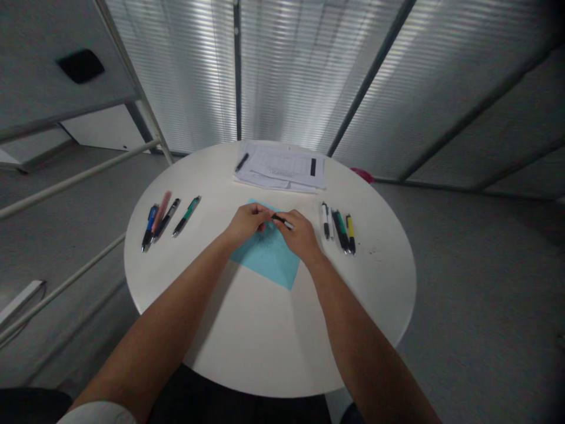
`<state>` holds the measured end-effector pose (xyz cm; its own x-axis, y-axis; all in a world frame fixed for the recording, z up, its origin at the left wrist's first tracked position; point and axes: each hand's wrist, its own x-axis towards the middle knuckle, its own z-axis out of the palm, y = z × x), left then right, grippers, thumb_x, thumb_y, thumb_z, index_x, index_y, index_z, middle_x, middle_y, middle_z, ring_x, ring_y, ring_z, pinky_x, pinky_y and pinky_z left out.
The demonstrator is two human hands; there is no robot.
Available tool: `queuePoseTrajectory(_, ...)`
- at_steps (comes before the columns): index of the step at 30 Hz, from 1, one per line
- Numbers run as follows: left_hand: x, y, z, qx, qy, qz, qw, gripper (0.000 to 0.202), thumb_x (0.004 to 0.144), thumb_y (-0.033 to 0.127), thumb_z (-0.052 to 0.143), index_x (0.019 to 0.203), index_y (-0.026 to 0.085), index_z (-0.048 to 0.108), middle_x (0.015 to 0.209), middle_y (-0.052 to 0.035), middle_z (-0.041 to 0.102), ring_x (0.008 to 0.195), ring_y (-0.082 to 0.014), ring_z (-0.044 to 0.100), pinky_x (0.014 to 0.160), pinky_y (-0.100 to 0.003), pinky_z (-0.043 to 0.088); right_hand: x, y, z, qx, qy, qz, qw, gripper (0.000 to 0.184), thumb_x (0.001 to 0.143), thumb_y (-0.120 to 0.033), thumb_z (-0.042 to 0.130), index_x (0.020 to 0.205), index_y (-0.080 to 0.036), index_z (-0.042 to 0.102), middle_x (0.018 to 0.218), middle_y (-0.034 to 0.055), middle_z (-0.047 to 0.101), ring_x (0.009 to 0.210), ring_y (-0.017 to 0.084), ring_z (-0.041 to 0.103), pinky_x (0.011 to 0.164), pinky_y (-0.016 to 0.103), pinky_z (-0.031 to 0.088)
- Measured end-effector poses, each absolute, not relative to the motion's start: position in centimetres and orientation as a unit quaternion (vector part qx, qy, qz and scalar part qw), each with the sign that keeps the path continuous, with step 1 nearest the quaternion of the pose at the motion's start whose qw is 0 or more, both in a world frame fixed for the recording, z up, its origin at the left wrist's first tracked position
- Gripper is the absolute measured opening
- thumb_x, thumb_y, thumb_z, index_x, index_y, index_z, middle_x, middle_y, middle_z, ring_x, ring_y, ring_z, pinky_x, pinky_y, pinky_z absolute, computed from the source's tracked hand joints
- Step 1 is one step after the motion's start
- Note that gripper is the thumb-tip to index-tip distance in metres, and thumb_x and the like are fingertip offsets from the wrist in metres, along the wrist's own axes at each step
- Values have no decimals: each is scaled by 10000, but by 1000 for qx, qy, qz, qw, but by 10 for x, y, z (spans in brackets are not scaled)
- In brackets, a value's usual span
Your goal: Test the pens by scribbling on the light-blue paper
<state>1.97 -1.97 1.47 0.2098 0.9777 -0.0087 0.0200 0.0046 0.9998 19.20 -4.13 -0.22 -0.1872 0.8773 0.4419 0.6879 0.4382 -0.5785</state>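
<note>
Over a light blue sheet of paper (276, 265), both hands meet near the middle of the round white table (265, 341). A black-and-white pen (282, 222) lies slantwise in my right hand (301, 234), which is closed around it. My left hand (247, 225) is closed in a pinch at the pen's dark end; whatever its fingertips hold is too small to make out. Some dark specks or marks show on the paper just below the fingers.
On the left lie a blue pen (149, 227), a pinkish stick-like item (161, 211), a black pen (166, 219) and a green pen (187, 215). Rightward are a white-and-black pen (325, 221), a dark green pen (340, 231) and a yellow pen (350, 234). Papers (278, 168) lie at the back.
</note>
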Motion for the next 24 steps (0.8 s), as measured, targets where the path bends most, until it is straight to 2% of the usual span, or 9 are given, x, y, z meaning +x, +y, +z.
queuePoseTrajectory(7, 19, -23, 19, 530, 427, 443, 583, 212, 731, 335, 712, 751, 138, 636, 516, 27, 497, 446, -74, 426, 459, -228, 298, 191, -43, 0, -497, -770, 150, 371, 298, 963, -405, 480, 1035, -247, 723, 882, 49, 676, 845, 195, 629, 769, 319, 483)
queuePoseTrajectory(13, 19, -25, 20, 503, 397, 430, 636, 250, 715, 347, 726, 830, 134, 665, 562, 32, 491, 472, -64, 418, 462, -210, 296, 190, -44, 1, -489, -750, 175, 411, 245, 928, -367, 519, 1050, -241, 689, 1017, 52, 711, 938, 210, 642, 839, 350, 488)
queuePoseTrajectory(19, 21, -25, 22, 520, 431, 439, 592, 241, 720, 343, 720, 810, 126, 664, 535, 35, 493, 440, -64, 404, 437, -216, 276, 187, -45, -1, -539, -708, 195, 413, 232, 830, -370, 632, 1022, -240, 623, 832, 3, 657, 708, 167, 587, 665, 303, 456)
queuePoseTrajectory(24, 22, -25, 22, 524, 440, 452, 572, 253, 712, 361, 742, 738, 128, 648, 510, 35, 485, 428, -60, 385, 434, -227, 249, 187, -44, -2, -541, -705, 182, 421, 145, 817, -344, 635, 898, -231, 596, 862, 7, 654, 754, 167, 575, 700, 306, 437)
